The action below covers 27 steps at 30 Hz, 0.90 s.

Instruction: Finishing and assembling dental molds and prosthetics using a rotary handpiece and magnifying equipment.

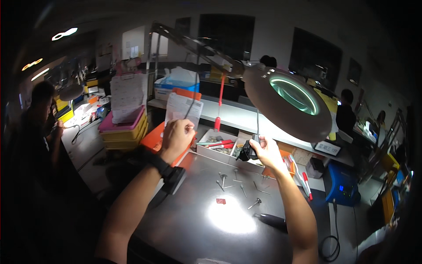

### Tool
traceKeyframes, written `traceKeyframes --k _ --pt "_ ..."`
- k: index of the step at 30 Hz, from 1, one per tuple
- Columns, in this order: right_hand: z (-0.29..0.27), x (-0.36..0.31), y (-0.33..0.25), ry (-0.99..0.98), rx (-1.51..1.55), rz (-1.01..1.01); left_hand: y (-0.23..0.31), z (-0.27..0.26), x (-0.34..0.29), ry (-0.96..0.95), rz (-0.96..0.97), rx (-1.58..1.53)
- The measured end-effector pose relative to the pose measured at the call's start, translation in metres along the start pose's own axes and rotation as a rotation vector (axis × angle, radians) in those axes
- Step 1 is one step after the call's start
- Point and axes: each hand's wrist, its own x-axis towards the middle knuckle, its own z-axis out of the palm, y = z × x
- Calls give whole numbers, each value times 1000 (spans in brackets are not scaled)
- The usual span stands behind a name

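Note:
My right hand [269,152] grips a small black device [247,152] that has a thin cord running up from it. It is over the front of a white divided tray [216,152] with pens and small parts inside. My left hand [177,137] is closed, thumb against curled fingers, in front of a paper sheet [187,110]; whatever it may hold is too small to make out. A black strapped unit [169,171] sits on my left wrist. On the metal worktop [176,220] lie several small shafted bits [255,203], a red chip [220,201] and a black handpiece [271,220].
A ring magnifier lamp [285,103] hangs above my right hand. Stacked yellow and pink trays [123,125] stand left, beside an orange folder [154,141]. At right are a blue control box [342,185] and a red-and-white marker [307,185]. Another person [41,127] sits far left.

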Motion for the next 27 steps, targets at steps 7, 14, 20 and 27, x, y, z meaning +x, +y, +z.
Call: traceKeyframes --k 7,14,20,27 --pt "-39 -26 29 32 -139 77 109 -73 -64 -153 421 178" --pt "-19 -12 40 104 10 -117 131 -116 -110 -376 472 139" --pt "-26 -8 30 -57 -265 91 105 -126 -167 -613 472 114" --pt "-23 6 32 -72 -343 95 11 -162 -126 -344 337 321"
